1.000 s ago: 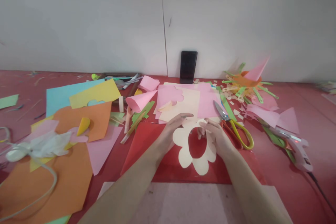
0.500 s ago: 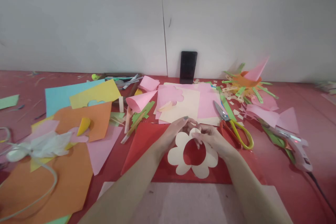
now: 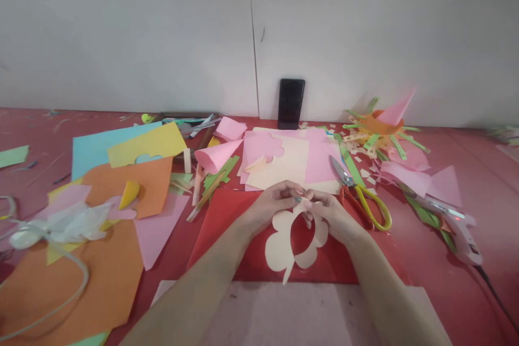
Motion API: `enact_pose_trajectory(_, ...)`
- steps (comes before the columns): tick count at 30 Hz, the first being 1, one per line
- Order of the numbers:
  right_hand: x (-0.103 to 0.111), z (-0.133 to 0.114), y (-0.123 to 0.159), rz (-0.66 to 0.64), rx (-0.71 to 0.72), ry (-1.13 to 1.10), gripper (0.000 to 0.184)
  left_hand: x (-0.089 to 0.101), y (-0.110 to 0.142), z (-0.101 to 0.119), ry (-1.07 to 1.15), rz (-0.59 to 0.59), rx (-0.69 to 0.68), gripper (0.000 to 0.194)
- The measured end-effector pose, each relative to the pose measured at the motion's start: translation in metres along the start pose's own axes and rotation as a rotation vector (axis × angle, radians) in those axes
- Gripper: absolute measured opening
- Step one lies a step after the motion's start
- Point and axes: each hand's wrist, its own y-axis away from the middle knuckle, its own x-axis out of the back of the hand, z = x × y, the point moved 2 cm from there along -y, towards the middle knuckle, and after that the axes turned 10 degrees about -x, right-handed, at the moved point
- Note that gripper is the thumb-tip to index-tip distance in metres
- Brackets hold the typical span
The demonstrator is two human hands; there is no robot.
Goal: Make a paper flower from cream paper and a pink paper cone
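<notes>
Both my hands meet over a red paper sheet (image 3: pixel 227 232). Between them hangs a cream flower-shaped paper ring (image 3: pixel 279 246) with a round hole in its middle. My left hand (image 3: pixel 270 203) pinches its top edge with fingers closed. My right hand (image 3: pixel 330 213) pinches the same top edge from the right, fingertips touching the left ones. The ring bends and its lower petals droop toward me. Scissors (image 3: pixel 360 194) with yellow and red handles lie just right of my right hand.
A black phone (image 3: pixel 291 102) leans on the white wall. Cream and pink sheets (image 3: pixel 284 159), a pink paper cone (image 3: pixel 214 155), orange (image 3: pixel 133 184), yellow and blue sheets lie left. A glue gun (image 3: pixel 454 227) and paper scraps lie right. A pale pink sheet (image 3: pixel 292 313) is nearest me.
The flower ring was flat and round half a second ago; now it is squeezed narrower and curled. My fingertips have come together at its top edge.
</notes>
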Motion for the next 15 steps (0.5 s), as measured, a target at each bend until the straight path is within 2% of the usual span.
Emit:
enact_pose_trajectory(6,0.005,0.0029,-0.0022,0.006,-0.011,-0.089,0.022,-0.0018,0.0,-0.0009,-0.019,0.027,0.05,0.026)
enact_pose_trajectory(11,0.0031,0.0027,-0.0034,0.015,0.025,-0.078,0.023,-0.0033,0.0003,-0.0025,-0.028,-0.051,0.048,0.03)
enact_pose_trajectory(15,0.0005,0.0009,-0.0023,0.032,0.046,-0.055,0.03,-0.0037,0.0009,-0.0026,-0.047,-0.078,0.042,0.023)
